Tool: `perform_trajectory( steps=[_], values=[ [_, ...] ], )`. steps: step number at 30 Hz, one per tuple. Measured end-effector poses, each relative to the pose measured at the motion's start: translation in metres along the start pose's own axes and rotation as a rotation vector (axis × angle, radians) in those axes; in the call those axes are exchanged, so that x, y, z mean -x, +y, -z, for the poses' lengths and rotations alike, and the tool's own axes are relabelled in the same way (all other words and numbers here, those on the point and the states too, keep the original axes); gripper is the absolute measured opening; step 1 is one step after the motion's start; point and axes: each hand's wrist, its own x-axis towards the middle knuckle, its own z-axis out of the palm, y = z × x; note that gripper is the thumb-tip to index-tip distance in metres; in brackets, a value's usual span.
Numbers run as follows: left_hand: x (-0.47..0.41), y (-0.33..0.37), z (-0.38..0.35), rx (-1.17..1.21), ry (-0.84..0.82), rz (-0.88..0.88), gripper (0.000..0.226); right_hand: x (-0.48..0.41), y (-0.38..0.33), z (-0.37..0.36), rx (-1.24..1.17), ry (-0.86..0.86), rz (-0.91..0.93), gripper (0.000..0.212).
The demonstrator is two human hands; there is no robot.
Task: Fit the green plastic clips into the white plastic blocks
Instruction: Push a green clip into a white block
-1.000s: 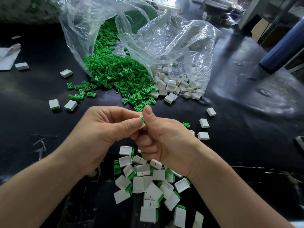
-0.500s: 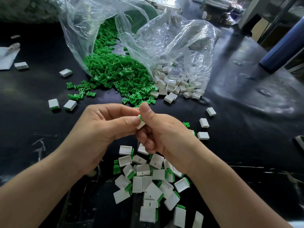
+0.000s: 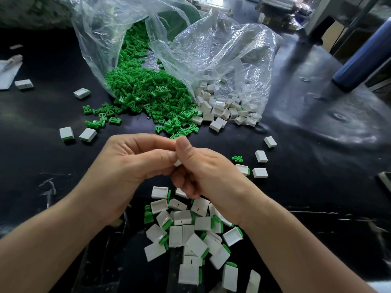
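My left hand (image 3: 131, 163) and my right hand (image 3: 203, 168) meet above the middle of the black table, thumbs together, both pinching one small white block (image 3: 178, 163). Only a corner of that block shows between the fingertips; no green clip is visible on it now. Behind the hands a heap of green clips (image 3: 148, 94) spills from a clear bag, and a heap of white blocks (image 3: 224, 106) spills from a second clear bag (image 3: 228, 51). Under my wrists lies a pile of white blocks with green clips in them (image 3: 190, 233).
Loose white blocks lie at the left (image 3: 87, 135) and right (image 3: 261, 156) of my hands, with a stray green clip (image 3: 237, 159) at the right. A blue cylinder (image 3: 364, 58) stands at the far right. White paper (image 3: 8, 70) lies at the left edge.
The green tip seen on the pinched block earlier no longer shows. My thumbs have closed over the block, and both hands have shifted slightly up and away.
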Motion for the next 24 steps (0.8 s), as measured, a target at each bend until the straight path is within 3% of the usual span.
perform_trajectory(
  steps=[5, 12, 24],
  values=[
    [0.001, -0.003, -0.001, 0.037, 0.028, 0.0, 0.018, -0.002, 0.005, -0.002, 0.21, 0.076, 0.06, 0.067],
    [0.0, -0.007, -0.002, 0.105, 0.065, 0.029, 0.021, -0.004, 0.007, -0.005, 0.293, 0.144, 0.075, 0.055],
    [0.0, -0.006, -0.007, 0.195, 0.115, 0.086, 0.022, -0.006, 0.011, -0.007, 0.353, 0.157, 0.07, 0.06]
  ],
)
